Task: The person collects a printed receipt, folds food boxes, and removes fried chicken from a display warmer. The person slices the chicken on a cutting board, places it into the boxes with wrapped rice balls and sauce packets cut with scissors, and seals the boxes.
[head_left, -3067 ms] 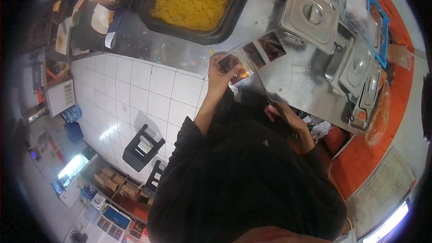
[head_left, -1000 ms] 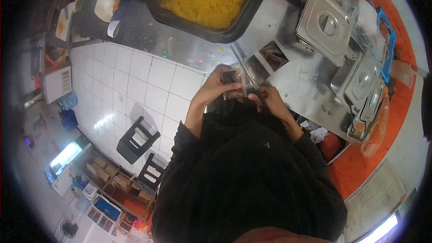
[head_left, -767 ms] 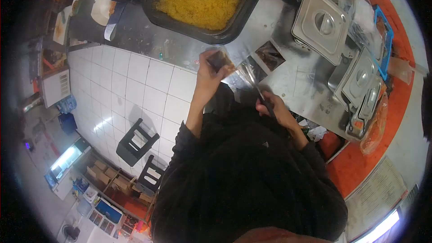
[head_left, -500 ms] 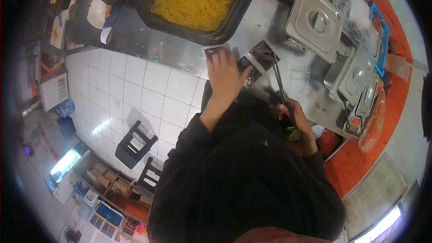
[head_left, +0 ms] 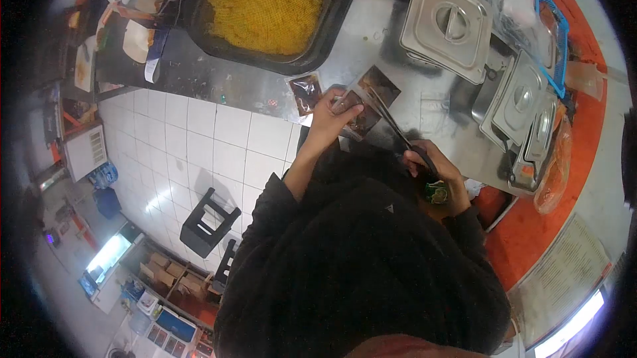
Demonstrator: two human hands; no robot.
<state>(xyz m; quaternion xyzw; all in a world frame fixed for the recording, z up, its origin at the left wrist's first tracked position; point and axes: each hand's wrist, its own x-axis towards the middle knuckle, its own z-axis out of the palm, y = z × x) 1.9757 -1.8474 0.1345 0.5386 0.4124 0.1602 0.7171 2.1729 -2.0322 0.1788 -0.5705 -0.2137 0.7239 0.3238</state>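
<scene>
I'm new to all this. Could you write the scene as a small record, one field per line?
Left hand: holding a dark packet
Right hand: holding scissors, blades pointing toward the packets
Loose packet: flat on the metal counter, apart from the left hand
Far packet: beside the blades; whether joined to the held one, unclear
Black tray: yellow contents
Metal lids: right side of counter
Floor: white tiles, black stools

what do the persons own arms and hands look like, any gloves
The left sleeve and right sleeve are plain and dark, near black, ending short of the wrists. The left hand and right hand are bare, with no gloves visible.
</scene>
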